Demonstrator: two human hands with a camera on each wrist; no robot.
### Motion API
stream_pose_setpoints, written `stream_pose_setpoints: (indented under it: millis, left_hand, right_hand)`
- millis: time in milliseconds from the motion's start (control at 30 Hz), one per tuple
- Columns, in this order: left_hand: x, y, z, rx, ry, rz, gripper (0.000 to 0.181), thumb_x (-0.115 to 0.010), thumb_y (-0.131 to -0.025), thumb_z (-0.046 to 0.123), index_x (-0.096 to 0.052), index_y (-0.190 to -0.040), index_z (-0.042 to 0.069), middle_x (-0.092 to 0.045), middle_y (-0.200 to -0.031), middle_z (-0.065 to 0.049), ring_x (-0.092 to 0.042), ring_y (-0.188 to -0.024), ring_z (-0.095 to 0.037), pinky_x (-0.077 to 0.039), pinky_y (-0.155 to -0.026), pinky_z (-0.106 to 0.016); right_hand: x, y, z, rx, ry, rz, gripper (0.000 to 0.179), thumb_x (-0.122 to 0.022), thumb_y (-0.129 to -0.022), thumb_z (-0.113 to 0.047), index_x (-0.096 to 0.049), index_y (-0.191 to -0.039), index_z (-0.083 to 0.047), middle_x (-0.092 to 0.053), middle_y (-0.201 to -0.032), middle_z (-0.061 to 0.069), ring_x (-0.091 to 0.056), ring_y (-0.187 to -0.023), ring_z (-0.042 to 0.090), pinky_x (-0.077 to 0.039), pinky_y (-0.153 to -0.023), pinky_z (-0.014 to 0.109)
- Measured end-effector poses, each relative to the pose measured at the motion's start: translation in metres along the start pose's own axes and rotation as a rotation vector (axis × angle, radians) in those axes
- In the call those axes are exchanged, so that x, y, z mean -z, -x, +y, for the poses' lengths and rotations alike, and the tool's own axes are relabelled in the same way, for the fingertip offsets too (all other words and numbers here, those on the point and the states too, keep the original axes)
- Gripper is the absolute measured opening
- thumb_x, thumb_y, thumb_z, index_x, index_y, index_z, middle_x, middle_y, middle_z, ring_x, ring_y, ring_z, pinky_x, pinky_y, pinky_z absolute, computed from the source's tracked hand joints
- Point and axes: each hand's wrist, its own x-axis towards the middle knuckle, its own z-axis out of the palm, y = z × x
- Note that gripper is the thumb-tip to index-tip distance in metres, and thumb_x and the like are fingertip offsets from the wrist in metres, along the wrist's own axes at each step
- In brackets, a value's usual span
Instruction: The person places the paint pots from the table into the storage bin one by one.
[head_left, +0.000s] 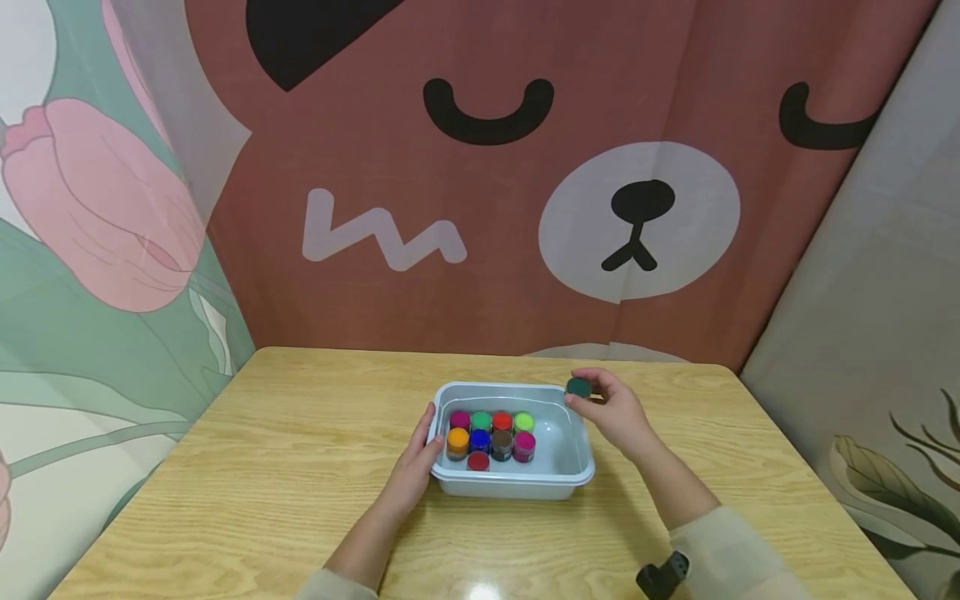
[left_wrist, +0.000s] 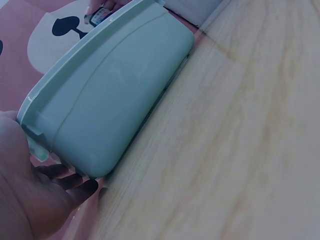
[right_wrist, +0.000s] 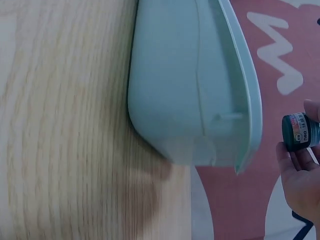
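Observation:
A pale blue plastic tub (head_left: pixel 510 489) sits on the table with several small paint jars inside, grouped toward its left half. My left hand (head_left: pixel 408 471) holds the tub's left end, thumb at the rim and fingers against the outer wall. Over the tub's back right corner, my right hand (head_left: pixel 621 421) pinches a dark green paint jar (head_left: pixel 579 387) between thumb and fingers. A printed label on that jar (right_wrist: pixel 300 132) shows in the right wrist view. Among the jars in the tub are an orange one (head_left: pixel 457 442), a blue one (head_left: pixel 480 442) and a brown one (head_left: pixel 501 443).
The wood-grain table (head_left: pixel 300 467) spreads around the tub on all sides. Behind it hangs a curtain (head_left: pixel 495 308) with a bear face, and a flowered cloth (head_left: pixel 112 208) is on the left. A black device (head_left: pixel 662 575) is by my right sleeve.

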Motion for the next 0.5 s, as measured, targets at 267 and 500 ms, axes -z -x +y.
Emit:
stream_pose_setpoints:
  millis: [267,500]
  left_hand:
    - [0.0,-0.001,0.0,-0.005,0.005,-0.003,0.059,-0.042,-0.103,0.019,-0.02,-0.158,0.014,-0.014,-0.165,-0.011,-0.008,-0.152,-0.038,-0.007,-0.121,-0.062]
    - [0.0,-0.001,0.0,0.002,0.003,-0.006,0.059,-0.042,-0.103,0.02,-0.019,-0.158,0.015,-0.014,-0.165,-0.011,-0.008,-0.152,-0.038,-0.006,-0.121,-0.062]
  right_hand:
    - [-0.023,0.0,-0.005,0.012,-0.005,-0.087,0.044,-0.071,-0.09,-0.019,-0.056,-0.129,-0.003,-0.06,-0.119,0.016,-0.06,-0.105,0.026,-0.057,-0.085,0.029]
    - [-0.044,0.0,-0.006,-0.003,-0.016,-0.163,0.046,-0.071,-0.089,-0.019,-0.057,-0.129,-0.003,-0.062,-0.121,0.014,-0.06,-0.106,0.025,-0.058,-0.088,0.034]
